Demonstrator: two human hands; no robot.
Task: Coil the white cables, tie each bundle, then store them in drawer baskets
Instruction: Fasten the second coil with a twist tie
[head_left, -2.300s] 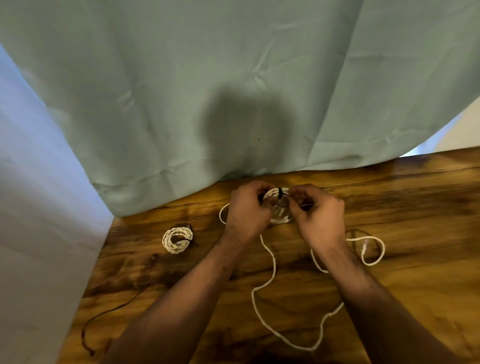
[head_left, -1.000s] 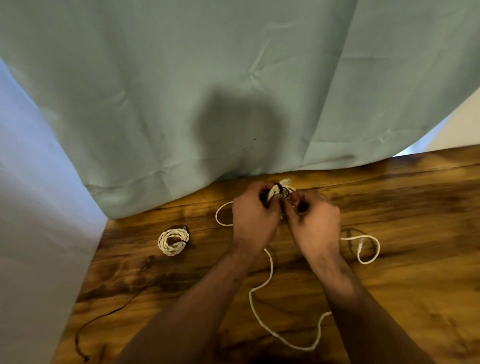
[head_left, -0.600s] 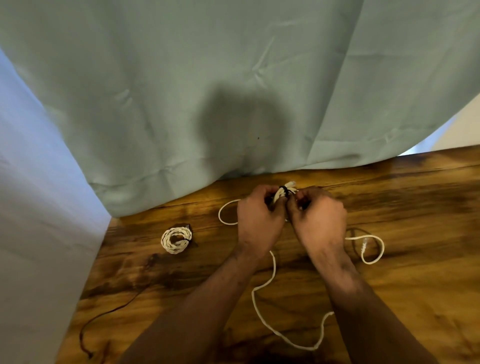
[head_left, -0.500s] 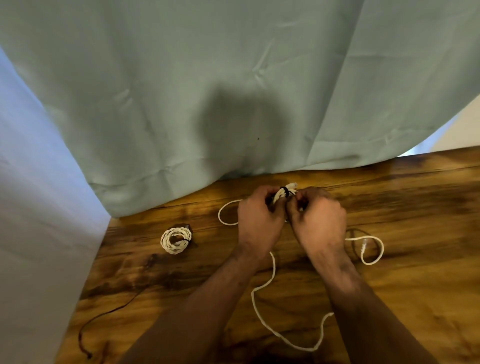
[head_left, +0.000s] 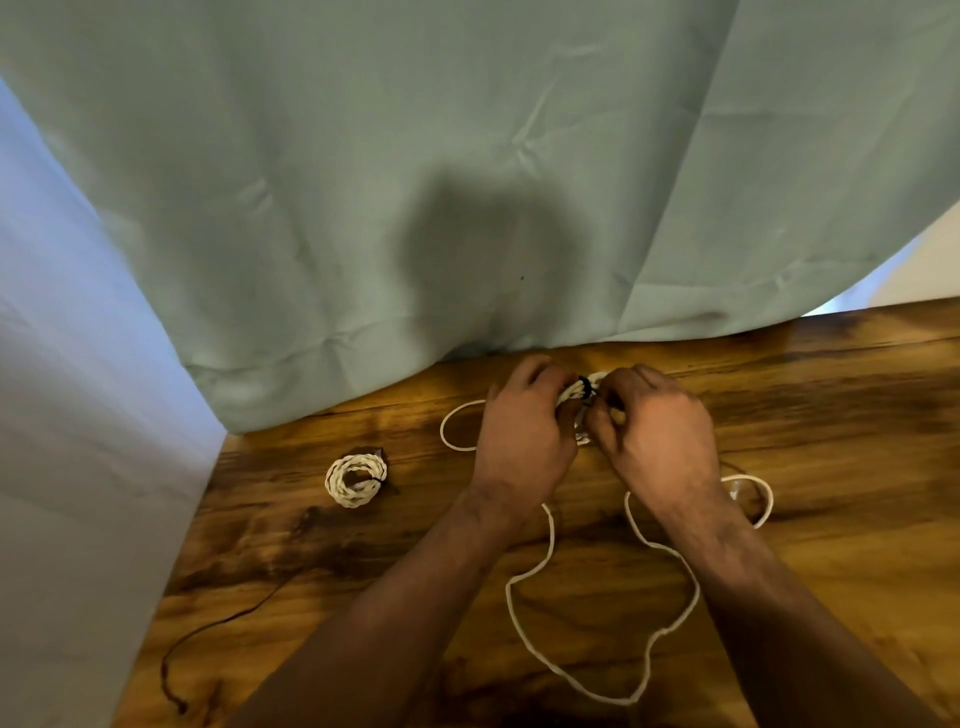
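Nearest the person, a loose white cable trails in slack loops over the bench, apparently waiting its turn to be coiled. Beyond it, the left hand clasps the coiled bundle just above the bench, probably so the turns cannot spring apart, while the right hand pinches the black tie wrapped round it. A finished coil lies well to the left, clear of the work. The green curtain hangs behind.

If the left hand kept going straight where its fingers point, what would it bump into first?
Likely the green curtain just beyond; the left hand grips the cable bundle itself. Depth unclear.
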